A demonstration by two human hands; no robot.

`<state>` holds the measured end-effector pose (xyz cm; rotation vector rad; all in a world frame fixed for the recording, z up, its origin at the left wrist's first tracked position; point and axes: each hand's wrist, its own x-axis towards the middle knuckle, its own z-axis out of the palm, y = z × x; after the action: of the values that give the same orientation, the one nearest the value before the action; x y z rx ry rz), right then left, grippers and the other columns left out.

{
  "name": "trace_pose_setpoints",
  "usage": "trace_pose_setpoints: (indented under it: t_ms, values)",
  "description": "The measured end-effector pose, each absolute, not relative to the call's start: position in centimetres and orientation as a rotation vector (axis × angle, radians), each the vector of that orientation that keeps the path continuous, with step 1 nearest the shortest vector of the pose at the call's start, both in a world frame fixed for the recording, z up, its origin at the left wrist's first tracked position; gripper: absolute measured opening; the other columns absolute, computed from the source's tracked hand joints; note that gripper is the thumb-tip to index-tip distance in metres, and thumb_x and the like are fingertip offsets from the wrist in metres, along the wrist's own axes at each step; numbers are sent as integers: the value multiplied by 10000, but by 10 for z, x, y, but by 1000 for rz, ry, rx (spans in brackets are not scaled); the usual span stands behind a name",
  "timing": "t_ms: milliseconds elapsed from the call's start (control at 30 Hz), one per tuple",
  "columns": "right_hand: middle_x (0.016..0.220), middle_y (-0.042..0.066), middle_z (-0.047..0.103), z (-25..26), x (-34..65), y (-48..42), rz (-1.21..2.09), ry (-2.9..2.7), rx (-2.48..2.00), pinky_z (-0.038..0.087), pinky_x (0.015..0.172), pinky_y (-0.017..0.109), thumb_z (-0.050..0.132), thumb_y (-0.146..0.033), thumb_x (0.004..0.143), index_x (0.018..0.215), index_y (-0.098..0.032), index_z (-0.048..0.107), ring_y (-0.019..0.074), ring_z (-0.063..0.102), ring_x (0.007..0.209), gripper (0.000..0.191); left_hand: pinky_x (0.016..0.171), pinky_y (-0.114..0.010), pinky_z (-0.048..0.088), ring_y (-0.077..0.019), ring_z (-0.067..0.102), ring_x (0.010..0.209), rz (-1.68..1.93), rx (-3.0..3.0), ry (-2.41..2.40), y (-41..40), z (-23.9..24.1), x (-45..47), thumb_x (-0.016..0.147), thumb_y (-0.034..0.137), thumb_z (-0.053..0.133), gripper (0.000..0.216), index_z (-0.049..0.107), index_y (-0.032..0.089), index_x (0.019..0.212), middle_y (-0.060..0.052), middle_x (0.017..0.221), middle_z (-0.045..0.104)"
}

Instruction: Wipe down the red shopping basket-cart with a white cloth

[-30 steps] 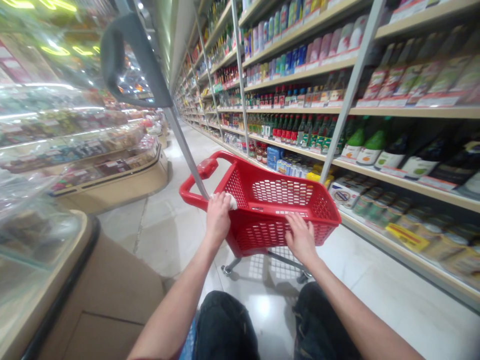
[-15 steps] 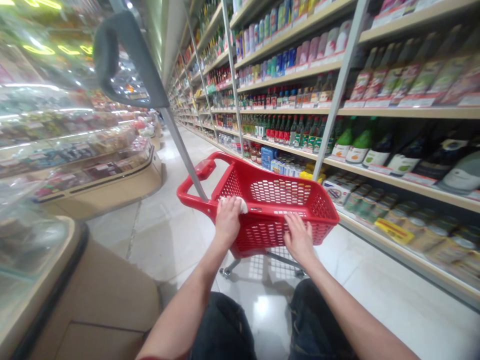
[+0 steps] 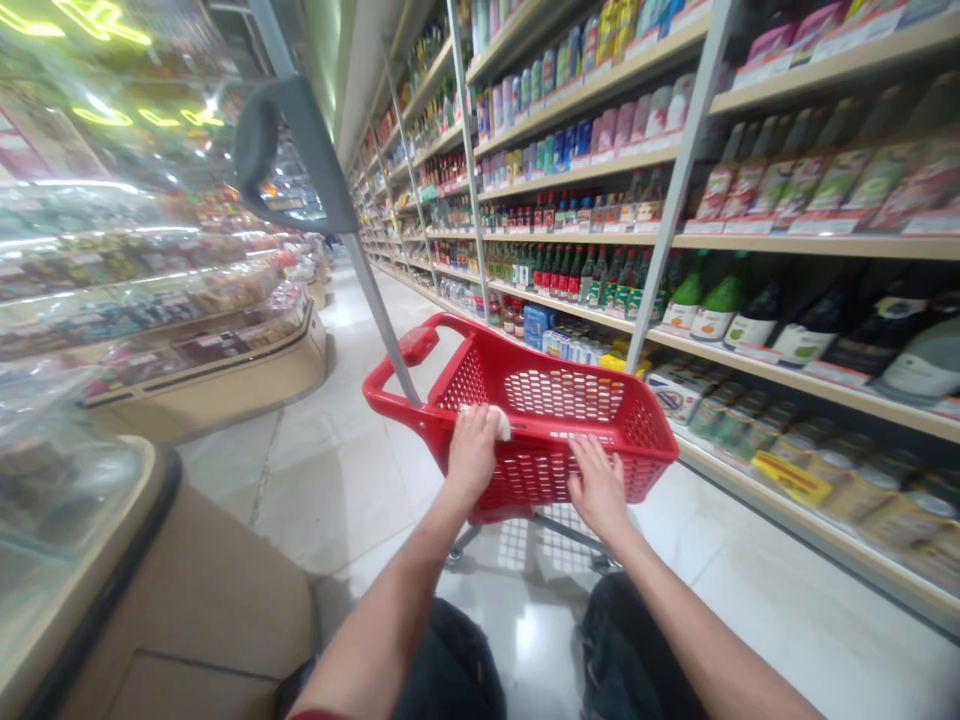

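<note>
A red plastic shopping cart (image 3: pixel 540 480) with perforated basket walls stands before me on the floor. My left hand (image 3: pixel 474 450) is closed on a white cloth (image 3: pixel 501 422), pressing it against the cart's near rim. Further right along that rim rests my right hand (image 3: pixel 598 485), its fingers spread over the edge and holding nothing. From the cart's left end a grey pole rises to a looped grey handle (image 3: pixel 296 155). The basket's inside shows no goods.
Shelves of bottles (image 3: pixel 709 305) and cans (image 3: pixel 780 430) line the right side. On the left stand display cases with packaged food (image 3: pixel 172 300); a rounded beige counter (image 3: pixel 225 560) is close by. White tiled floor (image 3: pixel 337 480) runs between them.
My left hand has slid a little to the right along the near rim with the cloth. The right hand stays at nearly the same spot. My view has tilted slightly.
</note>
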<state>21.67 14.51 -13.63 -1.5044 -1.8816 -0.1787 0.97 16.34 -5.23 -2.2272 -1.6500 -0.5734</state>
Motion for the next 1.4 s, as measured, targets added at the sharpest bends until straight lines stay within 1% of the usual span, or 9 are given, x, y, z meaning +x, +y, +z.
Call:
trace_pose_setpoints:
  t_ms: [133, 233, 300, 600, 767, 900, 1067, 1300, 1400]
  values:
    - [1341, 90, 457, -139, 217, 146, -183, -1882, -1486, 264, 1008, 538, 374, -115, 781, 1288, -177, 416, 241, 320, 1294, 512, 1030, -441, 255, -233, 507, 1074, -562, -2127, -1792, 164, -23, -16, 806, 84, 363, 365, 538, 165, 1115, -113, 1090, 600]
    - [1348, 98, 446, -142, 216, 146, -184, -1869, -1495, 279, 1003, 533, 377, -119, 782, 1286, -168, 416, 243, 310, 1300, 508, 958, -388, 326, -213, 548, 897, -487, -2153, -1813, 161, -16, -17, 801, 101, 371, 288, 578, 166, 991, -78, 872, 616]
    - [1356, 97, 435, -143, 216, 145, -185, -1871, -1491, 290, 997, 534, 380, -122, 781, 1298, -172, 400, 244, 302, 1304, 520, 890, -357, 369, -213, 544, 854, -459, -2153, -1820, 159, -18, -13, 797, 104, 375, 259, 585, 164, 936, -76, 833, 603]
    - [1362, 102, 426, -140, 219, 127, -155, -1857, -1529, 275, 1009, 534, 378, -152, 778, 1298, -151, 399, 251, 280, 1313, 520, 982, -388, 319, -212, 532, 956, -639, -2171, -1701, 132, -32, -11, 810, 92, 369, 317, 568, 160, 1047, -88, 952, 616]
    - [1378, 109, 403, -136, 218, 113, -119, -1906, -1521, 268, 1010, 545, 387, -183, 769, 1299, -134, 398, 258, 273, 1316, 533, 1019, -455, 289, -255, 448, 1178, -860, -1995, -1708, 123, -32, -34, 848, 110, 319, 360, 556, 146, 1117, -121, 1178, 578]
    - [1389, 99, 390, -136, 221, 105, -101, -1961, -1473, 269, 1014, 535, 383, -176, 760, 1311, -147, 389, 247, 270, 1318, 552, 1021, -428, 323, -255, 396, 1253, -835, -2025, -1719, 115, -60, -24, 847, 110, 340, 375, 535, 102, 1168, -165, 1273, 520]
    - [1387, 89, 395, -136, 225, 99, -95, -2005, -1465, 274, 1013, 531, 381, -160, 746, 1306, -168, 401, 241, 279, 1315, 560, 1033, -411, 339, -221, 384, 1271, -739, -2213, -1545, 95, -95, 6, 830, 94, 393, 424, 478, 137, 1243, -135, 1323, 482]
    - [1374, 101, 410, -140, 227, 97, -131, -1976, -1421, 311, 990, 525, 389, -156, 750, 1308, -179, 404, 251, 292, 1307, 559, 1049, -466, 301, -245, 325, 1303, -904, -2107, -1668, 101, -52, -25, 835, 61, 383, 412, 497, 137, 1224, -155, 1344, 447]
    - [1373, 104, 410, -141, 228, 98, -152, -1977, -1414, 321, 983, 531, 390, -150, 753, 1312, -172, 399, 256, 291, 1307, 559, 1049, -470, 300, -241, 337, 1297, -899, -2166, -1661, 104, -61, -27, 838, 70, 387, 407, 505, 153, 1218, -143, 1335, 461]
